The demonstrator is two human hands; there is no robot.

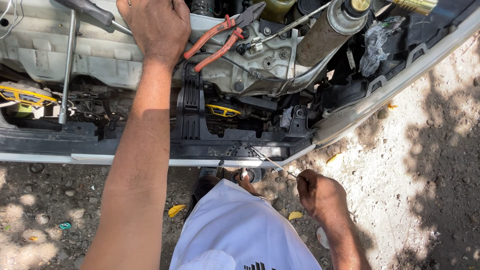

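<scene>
step: we pull thin wire (pixel 272 161) from car front | right hand (pixel 322 192) fingers pinch wire | left hand (pixel 155 25) flat on metal panel (pixel 100 50), holding nothing | next: steady, straight pull

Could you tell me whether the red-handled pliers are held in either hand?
No, the pliers lie loose on the engine bay beside the left hand; the right hand pinches a thin wire.

- The left hand (pixel 156 27) was cut off by the top edge, so its fingers did not show.
- The screwdriver (pixel 89 10) passed under this hand, and its tip was hidden.
- The thin wire (pixel 270 160) ended inside the closed right hand (pixel 320 192).
- The brass cylinder (pixel 414 5) was cut off at the top edge.
</scene>
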